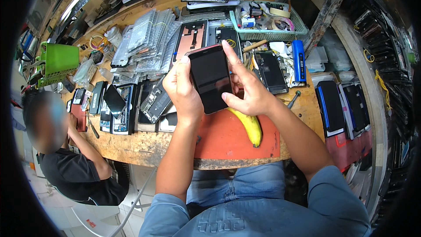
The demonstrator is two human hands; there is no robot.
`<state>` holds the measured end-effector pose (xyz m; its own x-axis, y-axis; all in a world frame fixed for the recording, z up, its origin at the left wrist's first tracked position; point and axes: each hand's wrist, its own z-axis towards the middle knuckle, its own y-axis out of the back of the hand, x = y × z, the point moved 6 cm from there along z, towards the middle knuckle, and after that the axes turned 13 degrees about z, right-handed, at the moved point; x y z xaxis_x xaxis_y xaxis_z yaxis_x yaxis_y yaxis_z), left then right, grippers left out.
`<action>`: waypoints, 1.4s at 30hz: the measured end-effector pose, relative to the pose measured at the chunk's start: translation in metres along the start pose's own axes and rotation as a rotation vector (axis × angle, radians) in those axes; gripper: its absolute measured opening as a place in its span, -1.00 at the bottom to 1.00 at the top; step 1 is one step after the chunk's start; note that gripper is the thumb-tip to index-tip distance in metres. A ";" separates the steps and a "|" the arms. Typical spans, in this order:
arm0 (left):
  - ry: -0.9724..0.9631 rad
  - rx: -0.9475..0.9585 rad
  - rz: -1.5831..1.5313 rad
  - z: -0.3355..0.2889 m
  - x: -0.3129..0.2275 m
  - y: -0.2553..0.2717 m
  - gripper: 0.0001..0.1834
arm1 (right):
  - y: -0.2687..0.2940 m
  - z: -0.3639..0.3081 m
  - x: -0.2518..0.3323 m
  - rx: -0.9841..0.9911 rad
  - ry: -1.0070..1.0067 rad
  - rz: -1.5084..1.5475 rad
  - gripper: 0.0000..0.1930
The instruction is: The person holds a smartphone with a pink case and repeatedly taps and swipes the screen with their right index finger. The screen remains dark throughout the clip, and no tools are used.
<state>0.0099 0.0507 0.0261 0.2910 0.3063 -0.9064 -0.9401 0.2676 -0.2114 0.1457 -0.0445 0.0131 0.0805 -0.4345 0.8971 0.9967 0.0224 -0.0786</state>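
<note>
A black smartphone [211,79] with a dark screen is held up over the bench, tilted a little. My left hand [182,90] grips its left edge, the thumb lying along the upper side. On the right edge, my right hand [247,90] holds it too, index finger up at the top corner and thumb on the lower part of the glass. Below the phone, a yellow banana [251,128] lies on a red-orange mat [219,142], its upper end hidden behind the phone and my right hand.
Opened phones [157,101] and bubble-wrapped packs [147,39] crowd the bench's left and back. A teal basket [267,33] of supplies stands behind, near a blue device [298,61] and a screwdriver [294,99]. A green basket [60,61] and another person [83,162] are at left.
</note>
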 end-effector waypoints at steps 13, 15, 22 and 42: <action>0.011 0.011 0.013 -0.003 -0.002 -0.004 -0.69 | 0.005 -0.004 -0.006 -0.045 0.107 -0.031 0.05; -0.003 0.026 0.032 -0.003 -0.002 -0.002 -0.68 | 0.003 -0.005 -0.001 -0.026 0.043 -0.023 0.08; 0.038 0.034 -0.008 -0.002 0.000 0.000 -0.68 | 0.000 -0.004 0.005 -0.004 0.039 -0.007 0.18; 0.073 0.004 -0.013 0.000 0.001 -0.002 -0.70 | 0.002 -0.004 0.006 -0.018 -0.040 -0.079 0.21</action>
<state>0.0122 0.0503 0.0260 0.2891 0.2358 -0.9278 -0.9356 0.2747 -0.2217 0.1482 -0.0504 0.0164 0.0029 -0.3984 0.9172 0.9995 -0.0268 -0.0148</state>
